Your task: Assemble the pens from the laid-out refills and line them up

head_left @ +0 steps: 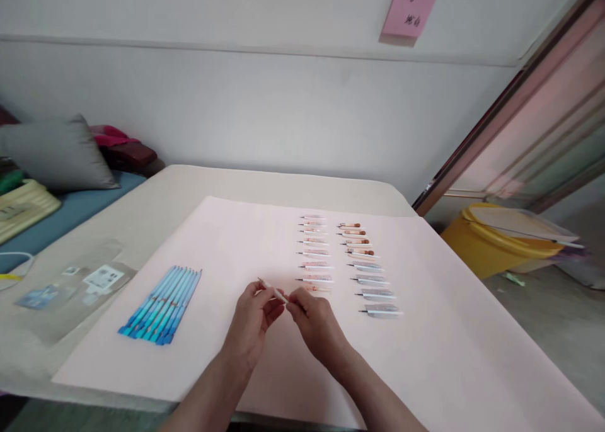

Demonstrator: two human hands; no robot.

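Both my hands meet over the middle of a pale pink sheet (227, 243) spread on the table. My left hand (251, 322) pinches a thin white pen refill (271, 289) that slants up to the left. My right hand (316, 322) pinches the refill's other end, fingers closed. Just beyond my hands lie two columns of short pen parts: a left column (316, 253) with clear and pinkish pieces and a right column (366, 267) with brown and grey pieces. A bundle of blue pen barrels (163, 305) lies side by side to the left on the sheet.
Clear plastic packaging with labels (78, 284) lies on the table's left part. A grey cushion (57, 152) and a yellow case (21, 208) sit on a bench at the far left. A yellow bin (501, 240) stands on the floor to the right.
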